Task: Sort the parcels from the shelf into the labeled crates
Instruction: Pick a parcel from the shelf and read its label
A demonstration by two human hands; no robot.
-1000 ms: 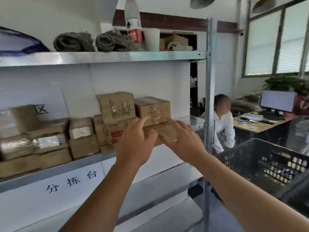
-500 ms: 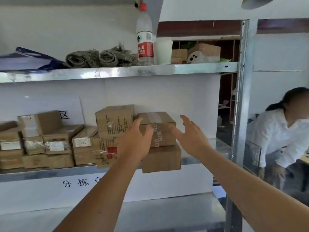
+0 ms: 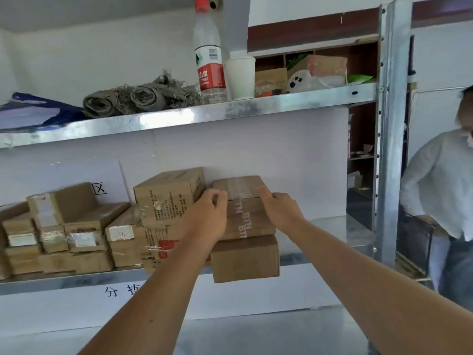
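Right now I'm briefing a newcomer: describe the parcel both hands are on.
On the middle shelf, go to the right-end stack. It's the top box, between the left hand and right hand. Only it bears white BTN tape.

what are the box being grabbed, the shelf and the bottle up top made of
Box between both hands: brown corrugated-looking cardboard, matte, with a glossy clear tape strip across its top.
Shelf: probably galvanised steel, grey, mottled sheen with bright glare.
Bottle: clear plastic by its see-through ribbed body, red cap, printed label.
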